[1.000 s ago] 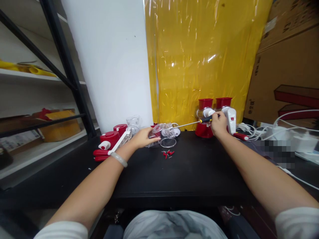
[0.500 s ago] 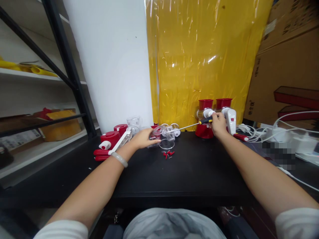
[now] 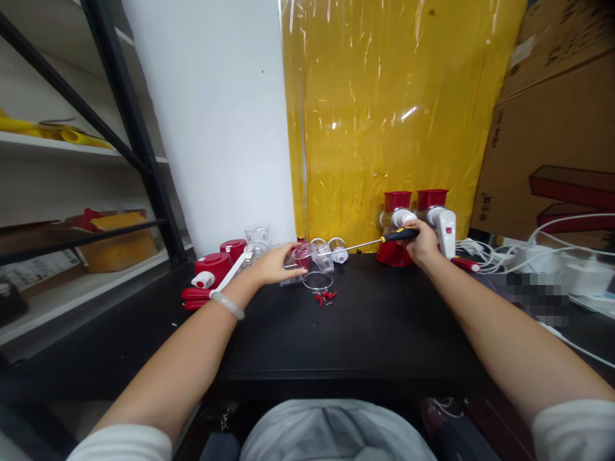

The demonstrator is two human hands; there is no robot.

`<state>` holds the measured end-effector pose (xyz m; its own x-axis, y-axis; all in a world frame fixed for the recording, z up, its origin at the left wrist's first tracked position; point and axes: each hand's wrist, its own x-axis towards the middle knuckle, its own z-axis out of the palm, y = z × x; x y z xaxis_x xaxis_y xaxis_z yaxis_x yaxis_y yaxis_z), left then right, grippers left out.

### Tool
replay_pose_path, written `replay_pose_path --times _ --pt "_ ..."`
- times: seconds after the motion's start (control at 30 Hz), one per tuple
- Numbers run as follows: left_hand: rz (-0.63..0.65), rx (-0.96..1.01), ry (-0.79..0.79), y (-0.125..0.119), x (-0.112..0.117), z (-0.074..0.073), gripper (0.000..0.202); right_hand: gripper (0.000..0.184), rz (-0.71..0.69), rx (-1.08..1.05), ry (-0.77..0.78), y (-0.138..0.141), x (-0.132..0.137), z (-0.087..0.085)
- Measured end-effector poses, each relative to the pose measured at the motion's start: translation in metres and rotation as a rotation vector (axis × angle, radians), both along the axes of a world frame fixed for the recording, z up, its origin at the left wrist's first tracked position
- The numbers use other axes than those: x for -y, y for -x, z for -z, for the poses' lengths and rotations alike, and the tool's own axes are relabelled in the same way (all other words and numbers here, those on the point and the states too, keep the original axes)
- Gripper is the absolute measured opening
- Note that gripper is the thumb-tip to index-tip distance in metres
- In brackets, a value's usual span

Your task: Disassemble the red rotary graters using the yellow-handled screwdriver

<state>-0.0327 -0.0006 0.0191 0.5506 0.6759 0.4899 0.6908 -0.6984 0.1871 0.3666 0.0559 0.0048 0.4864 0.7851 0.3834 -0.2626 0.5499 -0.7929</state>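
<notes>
My left hand (image 3: 275,266) rests on a clear plastic housing (image 3: 307,257) at the far side of the black table (image 3: 346,333), fingers curled over its left end. My right hand (image 3: 421,243) is closed round the black-and-yellow handle of a screwdriver (image 3: 372,242), whose thin metal shaft points left with its tip at the clear housing. A clear ring (image 3: 318,280) lies just in front of the housing. Several small red screws or plugs (image 3: 325,297) lie loose on the table below it.
Red and white appliance parts (image 3: 214,272) lie left of my left hand. Two assembled red and white units (image 3: 416,221) stand behind my right hand. White cables (image 3: 528,256) trail at the right. Yellow plastic sheeting (image 3: 384,109), cardboard boxes (image 3: 557,121) and a metal shelf (image 3: 72,192) surround the table.
The clear housing has turned slightly under my left hand. The screwdriver has tilted a little, and my right hand has shifted slightly on its handle.
</notes>
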Motion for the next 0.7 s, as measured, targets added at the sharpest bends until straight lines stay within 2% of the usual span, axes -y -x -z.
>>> replay_pose_path --times 0.1,0.23,0.3,0.37,0.57,0.7 --pt "-0.021 -0.018 0.008 0.001 -0.001 -0.001 0.074 0.021 -0.010 -0.019 0.039 0.002 0.002 0.002" --pt "-0.048 -0.050 -0.002 0.002 -0.001 -0.004 0.077 0.033 0.070 0.183 0.065 0.002 0.000 0.012" --pt "-0.075 -0.073 -0.012 0.003 0.000 -0.006 0.079 0.032 0.111 0.288 0.072 0.001 -0.002 0.016" --pt "-0.097 -0.093 -0.010 0.004 0.001 -0.008 0.080 0.029 0.097 0.280 0.075 0.002 -0.004 0.016" --pt "-0.139 -0.165 0.025 0.003 0.006 -0.013 0.083 0.018 -0.195 -0.136 0.018 0.007 0.002 0.004" --pt "-0.152 -0.182 0.031 0.002 0.007 -0.013 0.086 0.009 -0.368 -0.196 -0.006 0.003 0.009 0.000"
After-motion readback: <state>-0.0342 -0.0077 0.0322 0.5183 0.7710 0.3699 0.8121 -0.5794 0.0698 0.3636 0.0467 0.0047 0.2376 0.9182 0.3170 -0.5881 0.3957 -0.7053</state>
